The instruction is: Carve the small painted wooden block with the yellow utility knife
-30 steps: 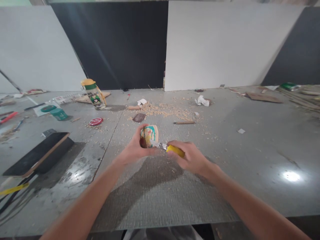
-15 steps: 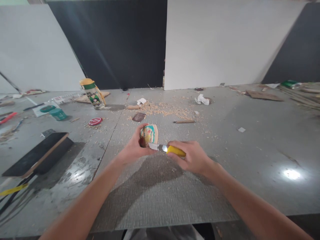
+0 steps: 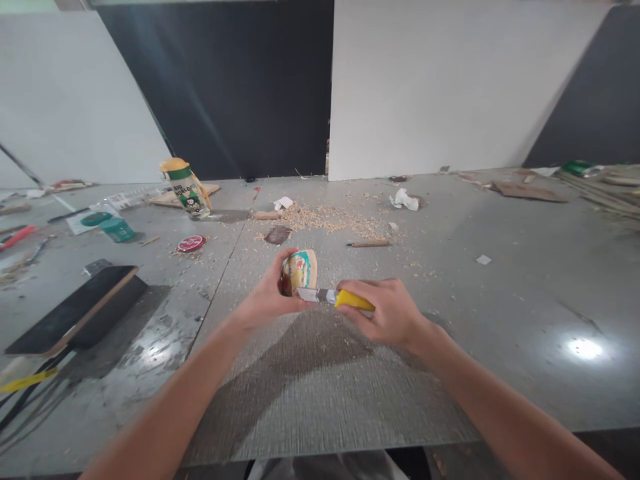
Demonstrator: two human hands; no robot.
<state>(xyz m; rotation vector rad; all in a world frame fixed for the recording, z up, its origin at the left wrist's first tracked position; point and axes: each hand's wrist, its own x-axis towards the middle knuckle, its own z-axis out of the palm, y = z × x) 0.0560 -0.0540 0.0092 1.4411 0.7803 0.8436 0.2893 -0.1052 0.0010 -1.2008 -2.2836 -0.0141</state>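
Observation:
Wrapped around a small painted wooden piece [image 3: 306,268], my left hand [image 3: 271,288] grips it by its left side and lower edge. The piece shows teal, red and yellow paint and a bare pale wood rim. My right hand [image 3: 383,310] is closed on the yellow handle of a utility knife [image 3: 354,301]. The knife's blade points left and lies against or just in front of the piece's lower part, close to my left thumb; exact contact is hard to tell. Beyond my hands, a wooden-handled carving tool [image 3: 369,243] rests on the table.
Wood shavings [image 3: 327,219] lie scattered ahead, beside crumpled tissue [image 3: 404,199]. On the left stand a yellow-capped bottle [image 3: 186,190], a teal jar [image 3: 117,229], a red round lid [image 3: 191,243] and a black lamp-like object [image 3: 75,310]. Boards [image 3: 475,87] line the table's back edge.
The painted piece has turned slightly in my left hand. The knife and my right hand have shifted very little.

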